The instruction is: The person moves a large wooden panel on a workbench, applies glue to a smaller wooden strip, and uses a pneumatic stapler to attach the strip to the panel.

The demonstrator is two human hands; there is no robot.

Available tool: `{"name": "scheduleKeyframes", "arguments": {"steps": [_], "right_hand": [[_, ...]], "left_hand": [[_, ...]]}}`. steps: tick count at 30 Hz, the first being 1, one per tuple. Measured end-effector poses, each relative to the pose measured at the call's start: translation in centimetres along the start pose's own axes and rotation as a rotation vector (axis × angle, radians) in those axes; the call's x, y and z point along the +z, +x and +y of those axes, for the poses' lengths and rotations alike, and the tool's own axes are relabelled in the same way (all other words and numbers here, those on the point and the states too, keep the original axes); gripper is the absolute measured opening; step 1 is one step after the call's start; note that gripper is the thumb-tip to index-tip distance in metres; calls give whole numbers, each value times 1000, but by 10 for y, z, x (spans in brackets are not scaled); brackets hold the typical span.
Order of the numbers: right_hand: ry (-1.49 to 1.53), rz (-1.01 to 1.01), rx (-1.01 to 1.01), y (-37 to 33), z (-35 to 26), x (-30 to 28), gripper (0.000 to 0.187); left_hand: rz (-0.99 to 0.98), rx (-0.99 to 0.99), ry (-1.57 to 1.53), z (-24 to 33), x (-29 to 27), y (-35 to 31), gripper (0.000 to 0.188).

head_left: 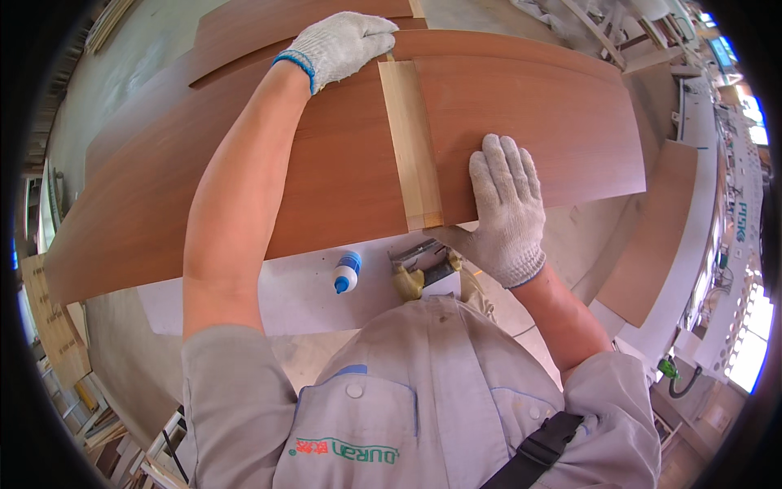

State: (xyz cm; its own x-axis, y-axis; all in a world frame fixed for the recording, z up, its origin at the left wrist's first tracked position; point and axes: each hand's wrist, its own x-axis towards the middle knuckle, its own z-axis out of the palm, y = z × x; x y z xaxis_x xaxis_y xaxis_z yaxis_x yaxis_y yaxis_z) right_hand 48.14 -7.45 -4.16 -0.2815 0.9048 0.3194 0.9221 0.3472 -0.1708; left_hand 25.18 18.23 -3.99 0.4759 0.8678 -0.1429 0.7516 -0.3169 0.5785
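A long reddish-brown wooden panel (326, 171) lies across the workbench. A pale wooden strip (411, 147) runs across it from the far edge to the near edge. My left hand (342, 45), in a white knit glove, reaches to the far end of the strip and presses there with bent fingers. My right hand (505, 204), also gloved, lies flat with fingers spread on the panel just right of the strip's near end. Neither hand holds anything.
A small white glue bottle with a blue cap (346, 273) lies on the bench (301, 297) in front of me. Beside it rests a metal hand tool (419, 265). More brown panels (652, 236) lie to the right and behind. Shelving and scrap wood (57, 326) stand at left.
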Motion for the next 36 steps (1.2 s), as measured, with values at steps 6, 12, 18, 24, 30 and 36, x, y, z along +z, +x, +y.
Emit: {"name": "scheduleKeyframes", "arguments": {"steps": [6, 12, 18, 24, 30, 36], "right_hand": [[13, 68, 17, 2, -13, 7, 105], [42, 56, 7, 1, -14, 7, 101], [91, -2, -37, 2, -9, -5, 89], [57, -10, -48, -2, -8, -5, 79], [42, 34, -27, -8, -8, -2, 79], [18, 88, -74, -7, -8, 2, 79]], "left_hand": [[-14, -21, -41, 2, -2, -1, 47], [-23, -12, -71, 10, -5, -6, 48], [-5, 91, -70, 1, -8, -5, 49], [-33, 99, -100, -1, -7, 1, 48], [-15, 111, -132, 4, -1, 3, 49], [-29, 173, -128, -16, -4, 14, 50]]}}
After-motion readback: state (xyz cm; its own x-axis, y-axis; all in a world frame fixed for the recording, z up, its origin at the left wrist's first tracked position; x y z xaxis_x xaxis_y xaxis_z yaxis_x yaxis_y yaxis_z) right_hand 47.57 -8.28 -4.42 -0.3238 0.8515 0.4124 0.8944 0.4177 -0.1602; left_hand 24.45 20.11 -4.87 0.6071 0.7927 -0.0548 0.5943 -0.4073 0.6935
